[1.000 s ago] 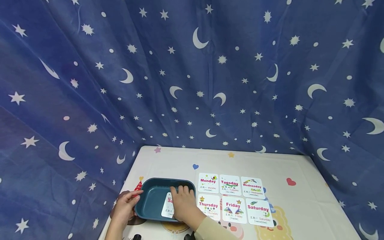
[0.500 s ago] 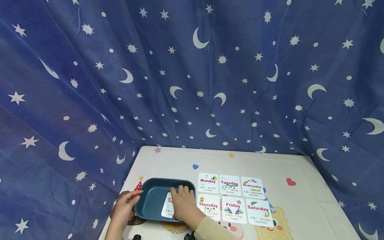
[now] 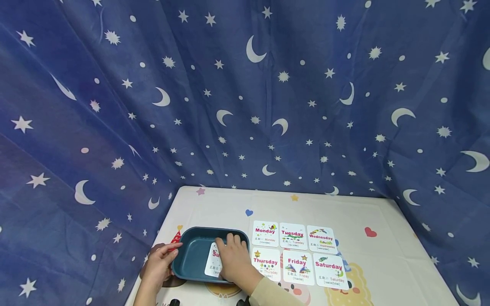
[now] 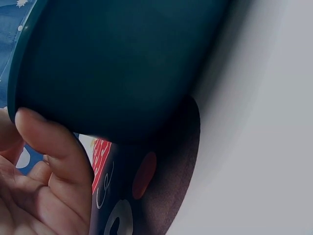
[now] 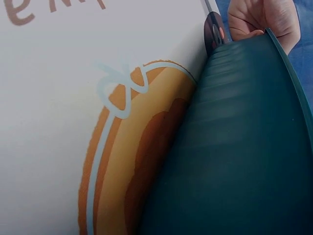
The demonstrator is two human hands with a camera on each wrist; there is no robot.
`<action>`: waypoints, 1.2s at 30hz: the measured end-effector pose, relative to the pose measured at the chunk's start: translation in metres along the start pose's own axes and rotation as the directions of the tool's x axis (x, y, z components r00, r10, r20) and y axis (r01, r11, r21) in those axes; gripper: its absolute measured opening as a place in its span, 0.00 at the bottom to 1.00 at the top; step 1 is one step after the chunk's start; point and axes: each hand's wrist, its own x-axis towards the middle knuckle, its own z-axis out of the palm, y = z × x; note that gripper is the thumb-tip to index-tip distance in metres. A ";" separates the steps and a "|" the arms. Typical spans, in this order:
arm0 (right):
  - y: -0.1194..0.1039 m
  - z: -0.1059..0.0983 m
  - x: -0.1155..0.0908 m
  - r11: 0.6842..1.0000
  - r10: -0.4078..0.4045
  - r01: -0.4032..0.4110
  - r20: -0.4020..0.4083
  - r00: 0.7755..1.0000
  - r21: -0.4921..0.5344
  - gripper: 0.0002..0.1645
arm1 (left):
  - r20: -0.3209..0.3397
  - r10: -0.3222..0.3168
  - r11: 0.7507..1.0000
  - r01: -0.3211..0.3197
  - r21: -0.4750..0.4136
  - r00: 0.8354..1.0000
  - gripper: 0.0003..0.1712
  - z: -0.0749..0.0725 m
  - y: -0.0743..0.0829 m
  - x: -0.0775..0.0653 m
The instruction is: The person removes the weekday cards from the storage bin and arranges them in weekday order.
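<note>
At the table's left front stands a dark teal oblong tub [image 3: 191, 260]. My left hand [image 3: 158, 264] pinches its left rim; in the left wrist view the thumb [image 4: 54, 139] presses the tub's outer wall. Inside, toward the right end, lies a white square card [image 3: 212, 262] lettered "Su…", partly covered by my right hand [image 3: 234, 260]. That hand reaches in over the right side with bent fingers and holds the card; its fingertips are hidden. The right wrist view has only the tub's long outer side [image 5: 234, 142] and the left hand [image 5: 266, 19] beyond.
Right of the tub lie two rows of weekday cards: Monday [image 3: 266, 233], Tuesday [image 3: 293, 236] and Wednesday [image 3: 323, 239] behind, Thursday [image 3: 266, 264], Friday [image 3: 298, 267] and Saturday [image 3: 331, 271] in front. A starry blue curtain [image 3: 283, 85] hangs behind the patterned tablecloth [image 3: 398, 263].
My right hand and the card have shifted slightly up and left inside the tub. The left hand, the tub and the laid-out cards stay as they were.
</note>
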 end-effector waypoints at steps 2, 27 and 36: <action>0.000 0.001 0.000 1.000 -0.001 0.000 -0.009 1.000 -0.002 0.69 | 0.001 0.001 1.000 -0.001 0.005 1.000 0.21 0.000 0.000 0.000; 0.006 -0.002 -0.003 0.972 -0.016 0.042 -0.114 0.993 0.230 0.35 | -0.007 -0.006 1.000 0.006 0.015 1.000 0.21 -0.001 -0.001 0.002; 0.010 -0.005 -0.006 0.918 0.039 0.031 -0.169 0.985 0.395 0.23 | -0.004 0.004 1.000 -0.004 0.023 1.000 0.21 -0.001 -0.002 0.001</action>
